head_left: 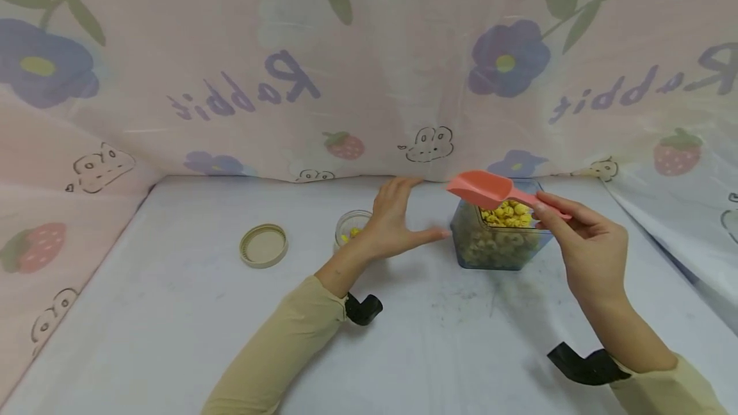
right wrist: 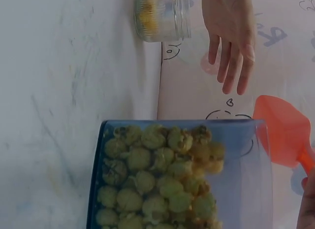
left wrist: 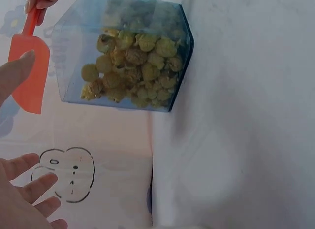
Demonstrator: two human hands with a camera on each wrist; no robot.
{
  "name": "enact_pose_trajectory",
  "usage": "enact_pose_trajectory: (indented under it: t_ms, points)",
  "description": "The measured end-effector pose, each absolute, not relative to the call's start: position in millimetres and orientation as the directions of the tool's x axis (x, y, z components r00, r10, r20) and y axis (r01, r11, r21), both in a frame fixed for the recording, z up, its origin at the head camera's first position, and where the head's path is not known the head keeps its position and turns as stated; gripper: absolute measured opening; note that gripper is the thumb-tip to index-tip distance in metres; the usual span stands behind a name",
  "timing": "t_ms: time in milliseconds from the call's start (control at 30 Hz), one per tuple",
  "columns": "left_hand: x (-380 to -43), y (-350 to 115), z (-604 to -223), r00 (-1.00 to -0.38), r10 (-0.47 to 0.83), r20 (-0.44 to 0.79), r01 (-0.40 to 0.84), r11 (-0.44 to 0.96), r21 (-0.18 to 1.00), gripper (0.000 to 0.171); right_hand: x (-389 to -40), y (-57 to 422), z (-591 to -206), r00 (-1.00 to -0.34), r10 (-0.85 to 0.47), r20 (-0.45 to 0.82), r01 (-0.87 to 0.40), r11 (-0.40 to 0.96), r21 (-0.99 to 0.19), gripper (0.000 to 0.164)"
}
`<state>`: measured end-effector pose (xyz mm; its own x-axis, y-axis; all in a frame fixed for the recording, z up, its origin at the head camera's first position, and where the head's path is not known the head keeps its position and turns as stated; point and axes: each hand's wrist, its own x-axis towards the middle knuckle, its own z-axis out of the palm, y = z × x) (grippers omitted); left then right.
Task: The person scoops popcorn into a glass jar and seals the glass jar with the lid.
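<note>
My right hand (head_left: 594, 242) pinches the handle of a coral-red scoop (head_left: 481, 187), which it holds above a clear bluish bin (head_left: 496, 252) of yellow popcorn (head_left: 510, 213). No popcorn shows in the scoop. My left hand (head_left: 392, 223) is held with fingers spread and thumb apart, between the bin and a glass jar (head_left: 353, 215), holding nothing. In the head view this hand hides part of the jar. A few yellow pieces lie in the bottom of the jar (right wrist: 162, 15), as the right wrist view shows.
A round beige lid (head_left: 264, 246) lies on the white table (head_left: 173, 312), left of the jar. Behind the table hangs a pink printed curtain (head_left: 369, 82), close to the bin's back. Black bands (head_left: 363, 309) with stubs sit at both wrists.
</note>
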<state>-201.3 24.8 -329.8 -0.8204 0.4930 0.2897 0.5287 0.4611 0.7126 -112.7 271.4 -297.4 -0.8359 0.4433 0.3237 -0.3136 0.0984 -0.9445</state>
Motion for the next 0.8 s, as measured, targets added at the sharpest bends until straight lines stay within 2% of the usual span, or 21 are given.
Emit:
enact_pose_trajectory:
  t_ms: [433,800]
  points:
    - [-203,47,-330,-0.805,0.523,0.279,0.531,0.427,0.732,0.09,-108,284,-297,-0.824,0.478,0.303,-0.314,0.06,-0.948,0.027]
    - [-203,62,-328,-0.794,0.567,0.222,0.519,0.441,0.732,0.097,-106,294,-302,-0.811,0.506,0.294,-0.325,0.027,-0.945,0.027]
